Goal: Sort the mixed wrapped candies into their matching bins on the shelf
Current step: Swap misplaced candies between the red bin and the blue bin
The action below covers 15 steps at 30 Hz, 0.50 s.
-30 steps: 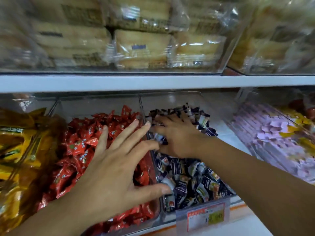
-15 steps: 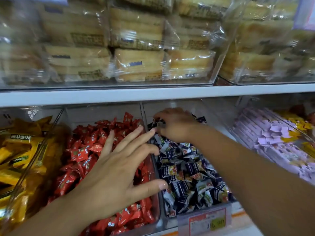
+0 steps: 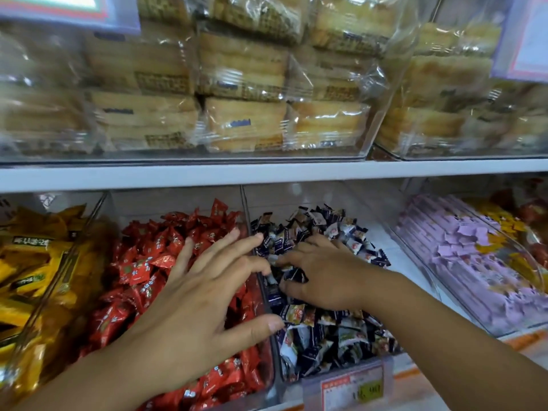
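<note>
My left hand [image 3: 207,295] is over the red candies [image 3: 139,265], fingers straight and spread wide, holding nothing. My right hand [image 3: 329,277] is down in the dark candies [image 3: 326,333], one bin to the right, with its fingers curled into the pile. I cannot tell whether they pinch a piece. Handling: each candy is probably light and firm inside a slick, crinkly wrapper. Grip across the body, not the flat sealed ends, which are likely to slip.
</note>
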### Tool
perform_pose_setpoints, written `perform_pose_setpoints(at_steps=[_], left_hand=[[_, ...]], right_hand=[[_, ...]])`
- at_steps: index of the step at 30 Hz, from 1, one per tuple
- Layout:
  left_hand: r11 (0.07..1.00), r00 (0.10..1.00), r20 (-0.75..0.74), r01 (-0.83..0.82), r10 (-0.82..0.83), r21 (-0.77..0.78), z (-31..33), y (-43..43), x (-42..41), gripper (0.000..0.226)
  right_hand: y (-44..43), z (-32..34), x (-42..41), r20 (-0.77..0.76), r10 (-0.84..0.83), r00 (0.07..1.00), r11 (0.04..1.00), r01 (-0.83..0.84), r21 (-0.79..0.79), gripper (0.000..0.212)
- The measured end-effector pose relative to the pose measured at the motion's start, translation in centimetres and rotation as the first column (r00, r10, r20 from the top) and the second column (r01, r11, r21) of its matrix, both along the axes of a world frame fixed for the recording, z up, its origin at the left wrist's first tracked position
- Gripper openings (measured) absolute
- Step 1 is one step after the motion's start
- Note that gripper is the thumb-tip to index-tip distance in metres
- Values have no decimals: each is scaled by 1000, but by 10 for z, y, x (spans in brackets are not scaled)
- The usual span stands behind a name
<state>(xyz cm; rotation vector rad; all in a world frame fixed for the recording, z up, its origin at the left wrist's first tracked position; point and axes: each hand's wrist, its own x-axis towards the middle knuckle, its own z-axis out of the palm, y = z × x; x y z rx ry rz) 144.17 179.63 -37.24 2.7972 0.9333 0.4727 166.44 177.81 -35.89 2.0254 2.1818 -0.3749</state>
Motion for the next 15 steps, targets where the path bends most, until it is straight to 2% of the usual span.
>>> perform_pose_setpoints(at_steps=[2, 3, 4, 6, 7, 9, 11, 15], left_hand=[[999, 999, 42, 3, -1, -44, 5, -3, -2, 66], [998, 999, 51, 7, -4, -60, 8, -5, -2, 65], [996, 999, 41, 0, 3, -88, 9, -6, -3, 64], [993, 1000, -4, -16, 16, -119, 12, -7, -4, 61], [992, 1000, -17, -18, 16, -122, 14, -8, -4, 60], [990, 1000, -29, -15, 11, -141, 14, -8, -4, 59], [988, 1000, -18, -9, 6, -156, 15, -7, -3, 59], [984, 1000, 13, -3, 5, -179, 15, -7, -3, 59]], right_hand=[[0, 18, 2, -188, -52, 981, 997, 39, -71, 49], [3, 26, 5, -317, -82, 945, 996, 73, -41, 42], [9, 29, 10, -392, -88, 916, 992, 118, 53, 36], [28, 20, 27, -338, -158, 928, 937, 249, 246, 42], [36, 13, 31, -283, -248, 927, 908, 324, 266, 53], [46, -8, 34, -149, -388, 909, 887, 413, 205, 75], [49, -21, 27, -49, -383, 923, 910, 386, 151, 80], [41, -21, 11, -95, -251, 963, 960, 260, 101, 71]])
